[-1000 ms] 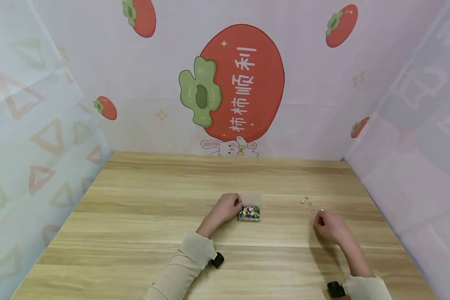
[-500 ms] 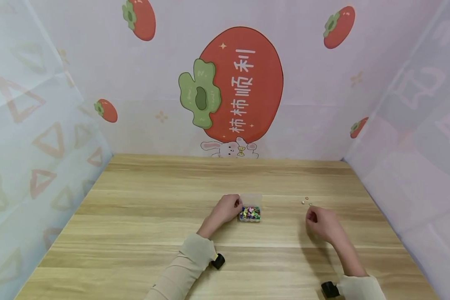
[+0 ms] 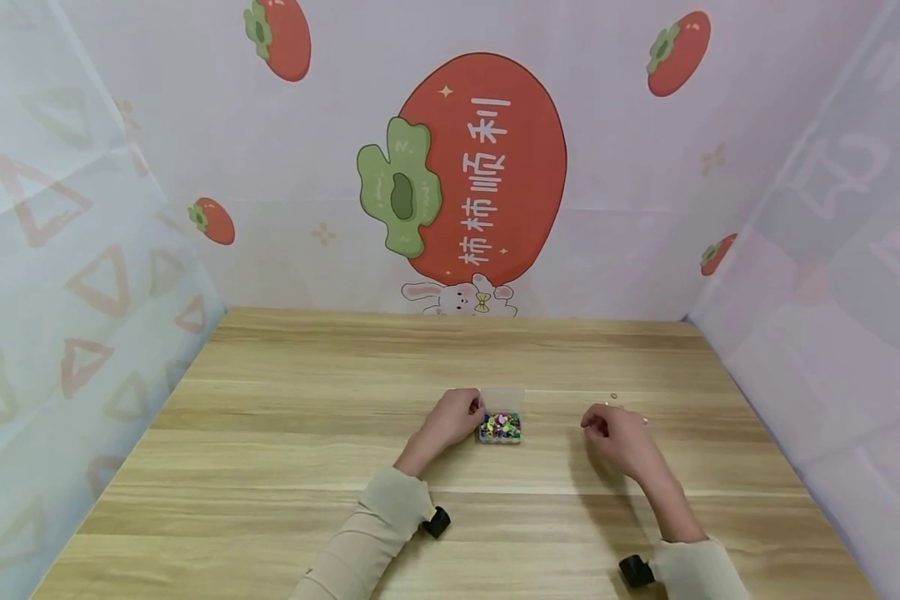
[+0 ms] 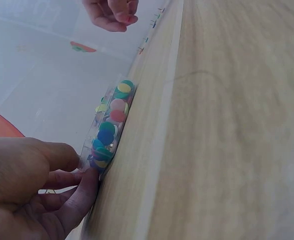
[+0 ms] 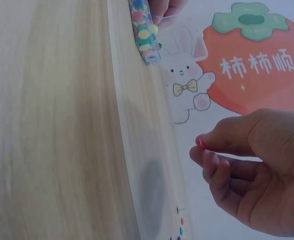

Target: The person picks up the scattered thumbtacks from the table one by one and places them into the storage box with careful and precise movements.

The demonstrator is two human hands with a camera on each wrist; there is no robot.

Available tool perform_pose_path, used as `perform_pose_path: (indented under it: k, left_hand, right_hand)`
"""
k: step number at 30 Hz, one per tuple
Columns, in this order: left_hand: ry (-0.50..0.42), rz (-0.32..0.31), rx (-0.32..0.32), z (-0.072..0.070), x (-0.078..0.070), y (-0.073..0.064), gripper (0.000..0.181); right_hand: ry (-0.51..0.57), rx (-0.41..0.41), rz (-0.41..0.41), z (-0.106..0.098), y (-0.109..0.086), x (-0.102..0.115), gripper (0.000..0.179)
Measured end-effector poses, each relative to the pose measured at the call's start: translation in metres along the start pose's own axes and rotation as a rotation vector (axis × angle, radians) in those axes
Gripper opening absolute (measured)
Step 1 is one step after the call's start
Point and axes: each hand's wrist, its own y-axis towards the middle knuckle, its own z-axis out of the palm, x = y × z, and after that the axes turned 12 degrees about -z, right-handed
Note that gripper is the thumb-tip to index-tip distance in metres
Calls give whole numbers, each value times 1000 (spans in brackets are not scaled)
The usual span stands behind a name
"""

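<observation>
My left hand (image 3: 452,414) pinches the left side of a small clear plastic box (image 3: 500,439), its fingers and thumb at the end wall in the left wrist view. The box is full of thumbtacks (image 4: 117,106) with round coloured heads, and its clear lid (image 3: 504,398) stands open behind it. To the right, my right hand (image 3: 619,435) is held above the table, with a red thumbtack (image 5: 202,143) pinched between thumb and forefinger. Several loose thumbtacks (image 5: 182,221) lie on the table near that hand, partly hidden by it in the head view.
The wood-grain table (image 3: 330,367) is bounded by a pale back wall (image 3: 300,150) printed with persimmons and a rabbit. Fabric walls also stand at the left and right sides.
My right hand has moved left from the loose thumbtacks toward the box, carrying a thumbtack. My left hand stays on the box.
</observation>
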Motion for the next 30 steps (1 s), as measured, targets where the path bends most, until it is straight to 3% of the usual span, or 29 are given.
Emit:
perform_pose_path:
  k: [14,30]
  left_hand:
    - [-4,-6,2,-1,-1,1,13]
    - [-9,1,6,-1,-1,0,14]
  right_hand:
    - [72,11,-52,16,21,22,4]
    - [102,13,-67,37,44,50,12]
